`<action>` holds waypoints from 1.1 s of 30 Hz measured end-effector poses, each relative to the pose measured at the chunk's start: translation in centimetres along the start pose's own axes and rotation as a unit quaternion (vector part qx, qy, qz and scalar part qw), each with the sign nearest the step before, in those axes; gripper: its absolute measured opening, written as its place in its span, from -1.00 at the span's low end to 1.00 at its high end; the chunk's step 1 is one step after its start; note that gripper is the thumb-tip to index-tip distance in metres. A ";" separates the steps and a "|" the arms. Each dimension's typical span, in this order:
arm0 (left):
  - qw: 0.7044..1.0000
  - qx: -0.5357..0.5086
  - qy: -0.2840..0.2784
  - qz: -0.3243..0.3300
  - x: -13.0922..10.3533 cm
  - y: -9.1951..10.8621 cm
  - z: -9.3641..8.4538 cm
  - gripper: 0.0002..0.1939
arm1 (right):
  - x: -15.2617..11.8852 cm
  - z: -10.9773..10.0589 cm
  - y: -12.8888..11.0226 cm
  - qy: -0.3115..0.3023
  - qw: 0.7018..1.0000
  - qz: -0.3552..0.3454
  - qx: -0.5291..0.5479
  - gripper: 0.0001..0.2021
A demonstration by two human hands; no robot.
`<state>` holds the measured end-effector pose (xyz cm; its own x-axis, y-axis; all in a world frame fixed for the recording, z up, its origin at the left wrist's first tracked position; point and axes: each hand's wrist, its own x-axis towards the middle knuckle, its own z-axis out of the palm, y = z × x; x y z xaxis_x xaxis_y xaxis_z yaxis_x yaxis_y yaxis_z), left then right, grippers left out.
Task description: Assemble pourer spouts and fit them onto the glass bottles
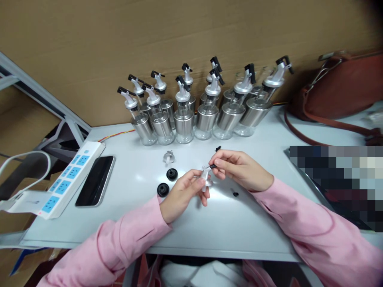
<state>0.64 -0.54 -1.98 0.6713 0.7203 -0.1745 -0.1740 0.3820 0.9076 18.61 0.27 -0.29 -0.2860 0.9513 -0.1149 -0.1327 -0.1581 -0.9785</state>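
Note:
Between thumb and fingers, my left hand (188, 189) grips a silver pourer spout (206, 175) above the table. My right hand (236, 167) pinches a small black lever cap (213, 166) at the spout's upper end; whether it is seated there I cannot tell. Another silver pourer spout (169, 158) lies to the left, beyond my left hand. Two round black stoppers (172, 174) rest on the table beside my left wrist. Past my right fingertips lies a small black part (218, 148). A tiny black piece (235, 194) sits below my right hand.
Several glass-and-steel bottles (183, 121) with pourer tops stand in rows at the back. On the left are a white power strip (73, 175) and a phone (95, 181). A brown bag (341, 87) with its strap occupies the back right, a dark pixelated object (338, 187) the right edge.

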 end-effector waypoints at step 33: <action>1.000 0.017 -0.003 -0.009 -0.2 0.5 0.3 -0.53 | -0.2 0.1 -0.4 -0.135 0.979 0.117 0.101 -0.61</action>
<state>0.60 -0.62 -1.35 0.6782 0.7104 -0.1880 -0.1382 0.3746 0.9168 18.66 0.11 0.13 -0.5674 0.7825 -0.2565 -0.2108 -0.4391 -0.8733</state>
